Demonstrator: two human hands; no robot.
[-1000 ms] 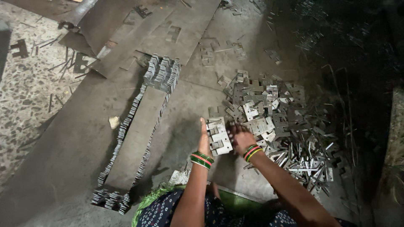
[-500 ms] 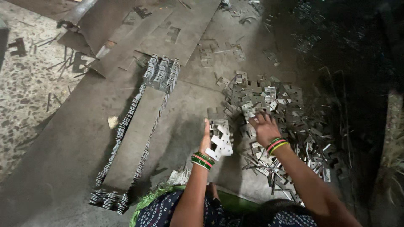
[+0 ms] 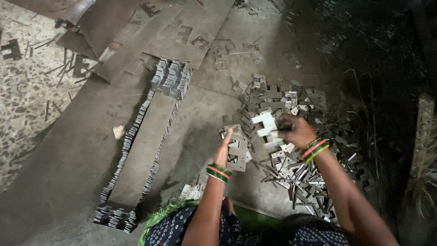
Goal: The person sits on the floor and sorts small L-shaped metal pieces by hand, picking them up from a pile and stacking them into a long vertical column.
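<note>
My left hand (image 3: 224, 151) grips a small stack of flat stamped metal plates (image 3: 237, 148), held upright just above the floor. My right hand (image 3: 295, 129) is raised over a loose heap of the same metal plates (image 3: 291, 159) and pinches one pale plate (image 3: 265, 124) at its fingertips, a short way right of the stack. Both wrists carry green and red bangles.
Two long rows of stacked plates (image 3: 136, 150) run along a metal sheet (image 3: 143, 146) to the left, ending in a block of stacks (image 3: 172, 77). Larger cut sheets (image 3: 182, 27) lie behind. Speckled floor (image 3: 22, 91) is at far left, dark scrap (image 3: 378, 54) at right.
My right hand left the stack, reached into the heap at right and came up with one plate. My left hand kept the stack almost in place.
</note>
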